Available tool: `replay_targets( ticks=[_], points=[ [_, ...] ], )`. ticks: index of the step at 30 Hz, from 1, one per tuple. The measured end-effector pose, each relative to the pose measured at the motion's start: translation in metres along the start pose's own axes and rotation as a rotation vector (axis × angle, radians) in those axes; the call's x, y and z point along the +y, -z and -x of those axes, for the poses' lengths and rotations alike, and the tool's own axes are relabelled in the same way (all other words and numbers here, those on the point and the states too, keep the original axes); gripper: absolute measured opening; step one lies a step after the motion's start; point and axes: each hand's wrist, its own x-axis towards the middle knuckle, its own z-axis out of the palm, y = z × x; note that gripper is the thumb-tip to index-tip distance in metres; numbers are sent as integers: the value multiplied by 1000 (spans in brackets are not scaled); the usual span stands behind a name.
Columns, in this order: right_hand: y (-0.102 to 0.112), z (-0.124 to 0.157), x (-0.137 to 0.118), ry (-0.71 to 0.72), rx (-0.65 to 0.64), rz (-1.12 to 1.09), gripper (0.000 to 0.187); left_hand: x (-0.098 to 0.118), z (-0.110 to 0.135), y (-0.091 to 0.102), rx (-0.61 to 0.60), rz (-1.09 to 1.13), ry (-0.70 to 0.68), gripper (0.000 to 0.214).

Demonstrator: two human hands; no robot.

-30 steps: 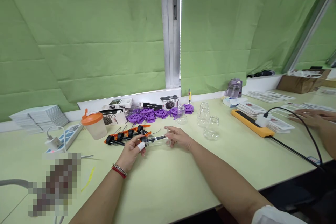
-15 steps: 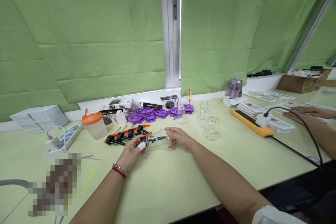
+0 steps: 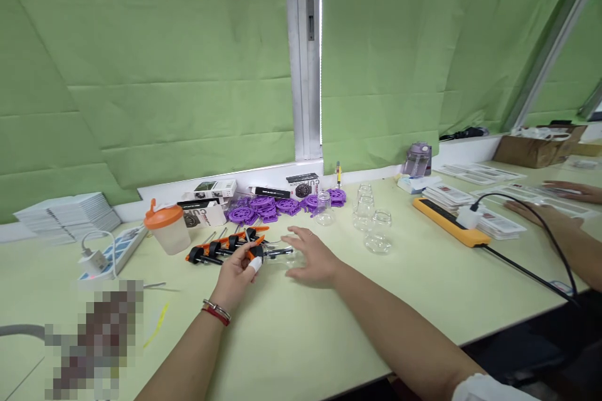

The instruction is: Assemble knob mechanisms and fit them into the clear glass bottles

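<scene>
At the far left, smooth-faced paper leaflets [image 3: 68,218] stand in a ribbed stack, near a white power strip [image 3: 126,249] with blue sockets. A frosted cup [image 3: 170,235] wears a glossy orange lid beside printed cardboard boxes [image 3: 207,213]. In front lies a slanting row of black-and-orange plastic assemblies [image 3: 216,249], round black collars on slim shafts. The left hand [image 3: 237,276], its thumb wrapped in white, pinches an orange-and-black head [image 3: 256,252] just right of that row, above the table. From this head a dark straight rod [image 3: 281,252] points right, toward a clear glass vessel [image 3: 294,258] held sideways. The right hand [image 3: 313,257] arches around the vessel's far end, fingers and thumb spread apart; the glass is so transparent that I cannot tell whether they touch it. Spoked purple plastic wheels [image 3: 261,208] lie heaped behind the hands, and rounded, waisted glass jars [image 3: 377,235] stand right of them. Farther right come a flat yellow power strip [image 3: 449,222], glossy card stacks [image 3: 498,222] and a co-worker's hands [image 3: 531,216].

The matte pale tabletop [image 3: 282,338] spreads between the forearms, its front edge slanting up to the right. Sideways room beyond the right hand runs to the jars, while the assemblies crowd the left fingers.
</scene>
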Motion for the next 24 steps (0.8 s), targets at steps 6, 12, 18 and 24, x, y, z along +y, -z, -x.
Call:
replay_targets(
  ticks=[6,12,18,24],
  points=[
    [-22,-7,5,-187,99,141,76,-1,1,-7,42,43,-196,71],
    [-31,-23,34,-433,128,50,78,-9,-3,-1,192,-49,-70,61],
    [-39,-52,57,-501,161,95,80,-12,-7,3,271,9,37,61],
    [-46,-74,72,-565,202,99,86,-11,-7,2,225,-1,28,58]
  ],
)
